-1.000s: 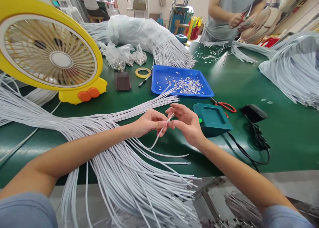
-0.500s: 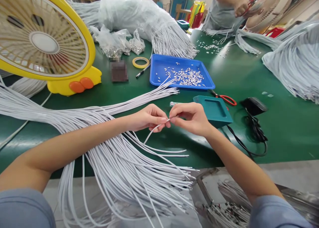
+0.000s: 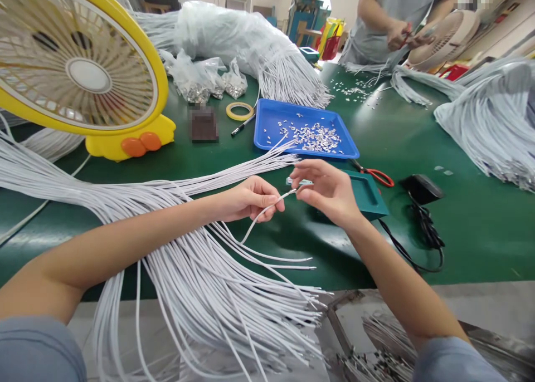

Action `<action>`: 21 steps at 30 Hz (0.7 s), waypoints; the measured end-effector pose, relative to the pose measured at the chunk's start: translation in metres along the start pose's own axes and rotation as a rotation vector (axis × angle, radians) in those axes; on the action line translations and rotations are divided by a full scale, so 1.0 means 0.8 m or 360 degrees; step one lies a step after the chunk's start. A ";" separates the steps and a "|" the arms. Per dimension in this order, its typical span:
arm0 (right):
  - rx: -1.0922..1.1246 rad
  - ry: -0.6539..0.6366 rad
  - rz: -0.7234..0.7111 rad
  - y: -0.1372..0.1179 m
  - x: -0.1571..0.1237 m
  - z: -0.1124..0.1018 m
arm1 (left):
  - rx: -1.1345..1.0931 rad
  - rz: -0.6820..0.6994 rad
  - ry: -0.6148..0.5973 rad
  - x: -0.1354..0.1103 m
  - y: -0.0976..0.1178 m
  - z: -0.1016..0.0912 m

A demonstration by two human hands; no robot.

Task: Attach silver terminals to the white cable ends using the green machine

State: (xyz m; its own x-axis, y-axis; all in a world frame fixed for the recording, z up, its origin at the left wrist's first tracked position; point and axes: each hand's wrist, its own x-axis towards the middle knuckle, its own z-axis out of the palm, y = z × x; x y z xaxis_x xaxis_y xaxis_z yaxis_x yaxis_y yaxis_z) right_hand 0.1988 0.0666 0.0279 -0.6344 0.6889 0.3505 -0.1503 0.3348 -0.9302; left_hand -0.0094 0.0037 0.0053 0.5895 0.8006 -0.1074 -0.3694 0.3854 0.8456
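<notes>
My left hand [image 3: 249, 199] pinches a single white cord [image 3: 256, 221] near its tip, above the green table [image 3: 480, 231]. My right hand [image 3: 328, 190] is at the cord's tip, thumb and forefinger pinched on a small metal piece I can barely make out. A large fan of white cords [image 3: 188, 270] spreads under my left forearm and hangs over the table's near edge. Just behind my right hand sits a teal box-shaped device [image 3: 368, 190]. Beyond it lies a blue tray [image 3: 267, 131] holding several small metal clips [image 3: 315, 137].
A yellow desk fan [image 3: 83, 76] stands at the left. Red-handled scissors [image 3: 378, 176], a black adapter [image 3: 422, 188] with cable, a tape roll [image 3: 239, 111] and a pen lie on the table. Bagged cord bundles [image 3: 246, 42] lie behind. A co-worker [image 3: 393, 20] works at the far side.
My right hand has lifted slightly and moved right off the cord tip, fingers loosening. The left hand keeps its pinch on the cord. The view has shifted a little.
</notes>
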 end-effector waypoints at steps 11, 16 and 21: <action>-0.0671 -0.0271 -0.0584 -0.001 -0.003 0.013 | -0.0065 -0.0148 -0.0118 0.001 0.000 0.006; -0.0788 -0.0222 -0.0771 0.001 -0.001 0.011 | -0.0168 -0.0174 -0.0145 0.003 -0.001 0.005; -0.0832 -0.0178 -0.0816 0.003 0.000 0.005 | -0.0212 -0.0112 -0.0150 0.004 0.000 0.005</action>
State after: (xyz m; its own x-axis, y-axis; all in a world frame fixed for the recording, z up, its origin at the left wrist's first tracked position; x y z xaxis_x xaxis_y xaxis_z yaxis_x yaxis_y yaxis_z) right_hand 0.1951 0.0649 0.0254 -0.6593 0.3033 0.6879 -0.0857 0.8787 -0.4696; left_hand -0.0045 0.0042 0.0068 0.6797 0.7253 -0.1094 -0.4129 0.5015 0.7603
